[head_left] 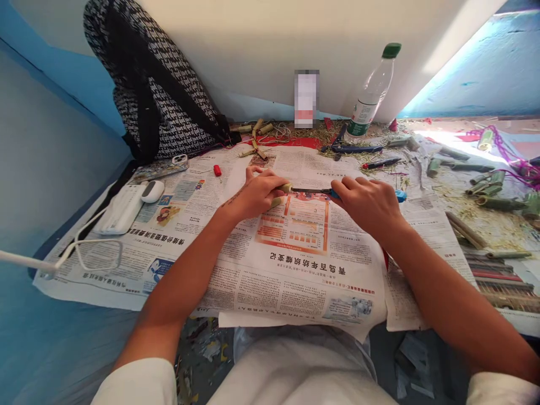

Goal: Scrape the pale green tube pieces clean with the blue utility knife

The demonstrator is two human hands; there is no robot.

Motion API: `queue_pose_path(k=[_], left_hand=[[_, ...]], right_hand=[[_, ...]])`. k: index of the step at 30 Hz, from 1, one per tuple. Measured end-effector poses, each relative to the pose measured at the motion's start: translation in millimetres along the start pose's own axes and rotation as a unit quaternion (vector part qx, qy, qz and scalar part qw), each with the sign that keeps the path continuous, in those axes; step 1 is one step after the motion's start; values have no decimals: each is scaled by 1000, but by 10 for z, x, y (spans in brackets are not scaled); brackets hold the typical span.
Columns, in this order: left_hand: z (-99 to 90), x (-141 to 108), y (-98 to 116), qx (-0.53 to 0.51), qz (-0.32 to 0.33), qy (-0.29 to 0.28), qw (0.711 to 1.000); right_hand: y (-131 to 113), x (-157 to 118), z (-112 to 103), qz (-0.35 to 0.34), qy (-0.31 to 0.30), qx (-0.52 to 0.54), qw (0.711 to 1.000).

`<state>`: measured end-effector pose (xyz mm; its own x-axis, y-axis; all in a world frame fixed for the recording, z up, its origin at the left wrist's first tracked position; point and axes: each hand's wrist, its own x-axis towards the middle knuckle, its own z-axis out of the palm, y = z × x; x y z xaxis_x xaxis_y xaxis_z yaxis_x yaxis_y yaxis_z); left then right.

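Bamboo piece (287, 187) lies near the middle of the frame, its pale end jutting rightward from the left hand (259, 194), which is clamped around it, so most of its length is hidden under the grip. Another pale stub (277, 201) shows just below that end; whether it is a separate piece cannot be told. Facing the jutting end from the right is the narrow dark shaft (311, 190) of a blue-handled tool (400, 196), its handle wrapped tightly by the right hand (365, 205). Whether the tip enters the bamboo is too small to tell. Working this end well probably calls for keeping the left hand back from the rim, lining up shaft and stalk, and pressing lightly in short strokes, since the stalk could split or roll. Beneath both hands, newspaper (291, 281) spreads across the centre; a clear bottle (371, 98) stands toward the upper right.
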<state>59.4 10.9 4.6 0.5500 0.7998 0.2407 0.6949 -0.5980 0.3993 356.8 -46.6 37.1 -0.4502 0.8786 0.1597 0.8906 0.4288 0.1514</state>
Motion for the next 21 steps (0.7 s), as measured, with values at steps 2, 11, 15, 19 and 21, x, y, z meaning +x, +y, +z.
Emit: queue_pose_path(k=[2, 11, 15, 19, 21], left_hand=[[-3, -8, -4, -3, 3, -1, 1000], [157, 38, -31, 61, 31, 62, 996], [233, 64, -54, 72, 38, 74, 994], [271, 78, -50, 76, 39, 83, 993], [269, 80, -43, 77, 40, 92, 992]], right_hand=[[-10, -9, -6, 5, -10, 11, 1000], [-96, -1, 98, 92, -162, 317, 930], [-93, -12, 138, 136, -244, 461, 842], [-69, -24, 171, 156, -298, 583, 740], [-55, -11, 166, 157, -325, 633, 685]])
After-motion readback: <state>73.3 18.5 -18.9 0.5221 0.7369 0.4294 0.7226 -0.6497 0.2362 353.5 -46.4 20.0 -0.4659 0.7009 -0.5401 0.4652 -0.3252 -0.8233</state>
